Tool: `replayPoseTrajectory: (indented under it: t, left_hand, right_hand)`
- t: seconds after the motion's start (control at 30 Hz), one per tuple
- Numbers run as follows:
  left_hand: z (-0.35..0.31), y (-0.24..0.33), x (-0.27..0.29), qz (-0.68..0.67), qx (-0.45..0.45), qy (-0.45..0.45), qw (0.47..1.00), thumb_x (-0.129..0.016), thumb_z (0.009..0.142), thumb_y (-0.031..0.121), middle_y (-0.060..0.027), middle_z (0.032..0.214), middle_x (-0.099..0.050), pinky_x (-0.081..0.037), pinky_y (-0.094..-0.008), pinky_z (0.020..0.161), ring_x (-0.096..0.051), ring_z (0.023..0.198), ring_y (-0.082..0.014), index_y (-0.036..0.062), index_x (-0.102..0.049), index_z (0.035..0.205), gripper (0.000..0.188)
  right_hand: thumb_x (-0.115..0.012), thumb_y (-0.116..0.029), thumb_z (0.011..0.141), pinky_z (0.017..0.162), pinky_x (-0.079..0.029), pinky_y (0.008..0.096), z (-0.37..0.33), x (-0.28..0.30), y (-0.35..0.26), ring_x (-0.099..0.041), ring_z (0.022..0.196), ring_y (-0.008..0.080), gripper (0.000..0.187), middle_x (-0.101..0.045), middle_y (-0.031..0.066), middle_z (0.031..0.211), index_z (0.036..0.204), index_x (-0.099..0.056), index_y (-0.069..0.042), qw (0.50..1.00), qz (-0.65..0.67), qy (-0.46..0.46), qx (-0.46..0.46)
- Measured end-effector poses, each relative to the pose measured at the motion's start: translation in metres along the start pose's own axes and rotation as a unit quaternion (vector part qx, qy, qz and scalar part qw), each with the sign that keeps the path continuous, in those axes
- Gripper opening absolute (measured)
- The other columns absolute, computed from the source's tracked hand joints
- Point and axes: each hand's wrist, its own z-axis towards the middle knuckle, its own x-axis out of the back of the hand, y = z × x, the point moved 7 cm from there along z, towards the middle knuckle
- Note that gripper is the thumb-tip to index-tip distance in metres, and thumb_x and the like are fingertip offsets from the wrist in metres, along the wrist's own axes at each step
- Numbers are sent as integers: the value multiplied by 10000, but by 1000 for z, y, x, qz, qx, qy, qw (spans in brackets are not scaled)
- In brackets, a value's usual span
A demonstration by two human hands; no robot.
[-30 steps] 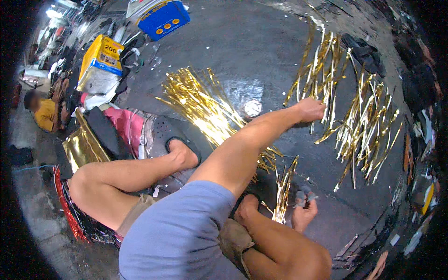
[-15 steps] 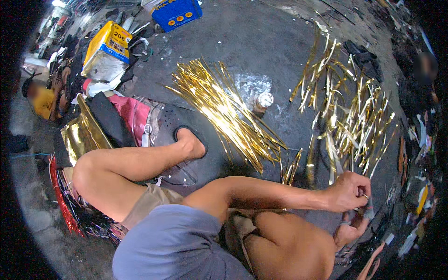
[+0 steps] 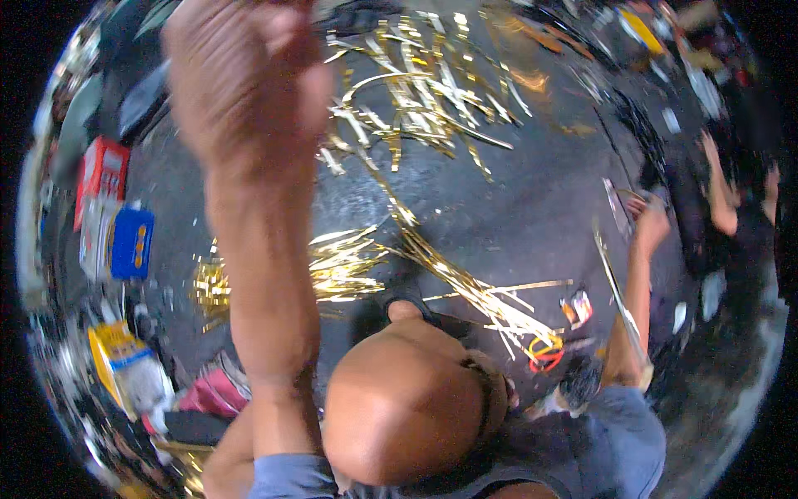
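My left arm is raised across the left of the view. My left hand is at the top edge, close and blurred, its fingers smeared and partly cut off. At the right, my right hand has its fingers drawn together at a thin, pale looped object that I cannot make out. Along my right forearm hangs a shiny strip. A bundle of gold foil strips runs diagonally to the right of my foot. More gold strips lie partly behind my left forearm, and a loose spread covers the far floor.
Red and yellow bands and a small packet lie near the bundle's lower end. Boxes stand at left: blue, red and yellow. Pink material lies near my knee. Another person's bare limb shows far right.
The view has swung to the right. My hands, close together at the lower right before, are now far apart: the left is up high, the right out to the side.
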Motion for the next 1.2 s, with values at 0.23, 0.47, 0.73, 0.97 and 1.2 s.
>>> replayPoseTrajectory:
  t: [0.23,0.47,0.73,0.97,1.2]
  left_hand:
    - [-144,-97,-17,92,325,-128,933,-675,870,24,-21,757,-647,-492,-245,587,-581,656,-85,-4,-669,966,101]
    - [-221,-105,47,176,348,60,919,-679,862,-43,-65,811,-692,-468,-202,646,-605,710,-74,-13,-667,905,54]
    - [-233,-87,114,160,341,227,898,-719,833,-51,-63,825,-696,-487,-217,690,-609,722,-83,-9,-670,877,78]
    - [-251,-91,133,7,395,273,877,-668,881,14,-35,886,-674,-468,-239,643,-575,716,-87,4,-677,993,113]
    - [-252,-80,140,-108,386,343,849,-689,893,29,-26,856,-657,-470,-231,675,-581,757,-83,2,-678,999,110]
  right_hand:
    - [-770,-171,731,1017,-466,427,-118,-91,-34,-541,1234,410,683,-529,257,1364,1348,-510,-33,906,-365,-106,184]
    - [-749,-66,672,878,-517,415,-280,-243,-225,-659,1010,369,490,-680,198,1081,1150,-659,-9,862,214,-384,252]
    - [-825,-58,594,640,-521,352,-311,-280,-262,-669,750,304,388,-662,150,872,936,-670,39,808,221,-418,351]
    - [-721,-81,639,664,-544,382,-331,-288,-276,-678,781,319,298,-667,154,866,916,-688,24,783,188,-431,407]
    - [-793,-63,585,508,-475,344,-349,-287,-312,-604,561,266,258,-607,134,691,777,-642,20,727,208,-382,531]
